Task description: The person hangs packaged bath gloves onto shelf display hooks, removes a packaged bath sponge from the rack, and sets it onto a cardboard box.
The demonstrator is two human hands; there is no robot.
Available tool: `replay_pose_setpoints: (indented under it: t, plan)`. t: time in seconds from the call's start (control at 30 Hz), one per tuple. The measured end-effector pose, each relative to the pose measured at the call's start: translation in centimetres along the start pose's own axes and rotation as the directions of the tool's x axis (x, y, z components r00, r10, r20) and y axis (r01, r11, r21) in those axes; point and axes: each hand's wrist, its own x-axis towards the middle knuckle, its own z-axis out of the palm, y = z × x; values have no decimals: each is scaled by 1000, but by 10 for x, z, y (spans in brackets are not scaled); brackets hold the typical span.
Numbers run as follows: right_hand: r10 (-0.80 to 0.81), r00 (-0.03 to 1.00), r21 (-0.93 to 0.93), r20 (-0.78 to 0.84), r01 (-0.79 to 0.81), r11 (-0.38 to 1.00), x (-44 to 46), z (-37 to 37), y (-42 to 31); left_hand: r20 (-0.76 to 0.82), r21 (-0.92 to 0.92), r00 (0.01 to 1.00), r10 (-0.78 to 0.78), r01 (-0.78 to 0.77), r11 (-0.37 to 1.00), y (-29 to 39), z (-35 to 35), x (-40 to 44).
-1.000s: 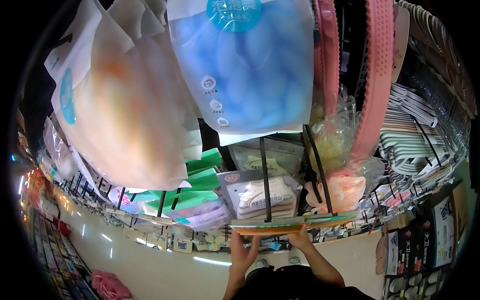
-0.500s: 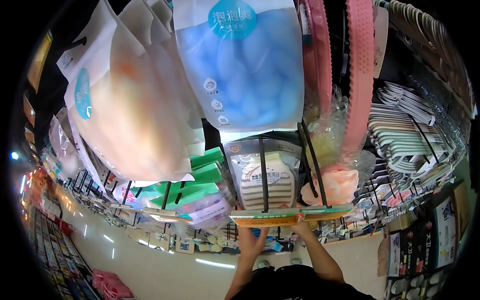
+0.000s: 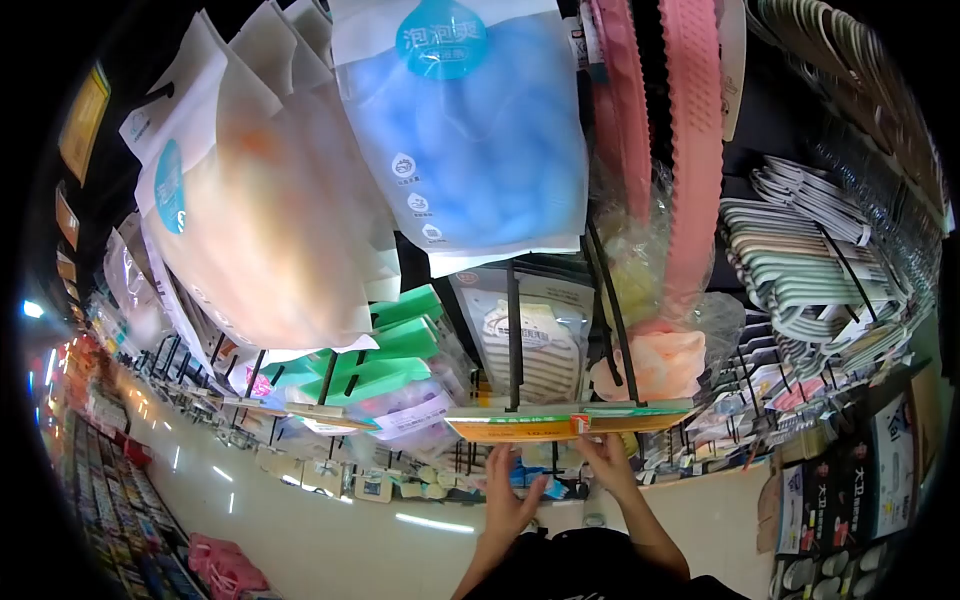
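Observation:
My left hand [image 3: 512, 492] is just below the orange and green price strip [image 3: 560, 424], its thumb and fingers apart and nothing between them. Close under the strip's middle, my right hand [image 3: 606, 464] has its fingers spread; its fingertips are at the lower edge, and contact is unclear. Above the strip, a grey pouch [image 3: 530, 345] with a striped item inside hangs behind a black metal hook. A white bag with blue contents [image 3: 470, 130] hangs higher up. To the right of the pouch is a peach puff [image 3: 655, 365] in clear wrap.
Peach-toned bags [image 3: 270, 220] and green-topped packs [image 3: 395, 345] hang at the left. Pink textured straps [image 3: 692, 150] and stacked hangers [image 3: 790, 260] are on the right. Hooks stick out toward me. Pale floor [image 3: 380, 545] shows below, with a pink item [image 3: 225, 565] at lower left.
The striped pouch was in front with my hands behind the strip; it now hangs farther back. Both hands have come down below the strip and opened. The view has shifted slightly.

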Motion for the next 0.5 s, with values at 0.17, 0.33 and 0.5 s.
replay_pose_setpoints:
  t: [0.17,0.33,0.5]
  plan:
    - [13,1000,-63,22,-12,998,-55,-29,20,72,-59,997,26,-22,998,-8,7,-38]
    - [298,948,-319,110,-250,914,-103,-58,29,360,-48,931,-64,87,995,-17,23,-68]
    - [355,858,-794,371,94,601,-135,-110,76,725,319,627,-284,59,946,-103,55,-122]
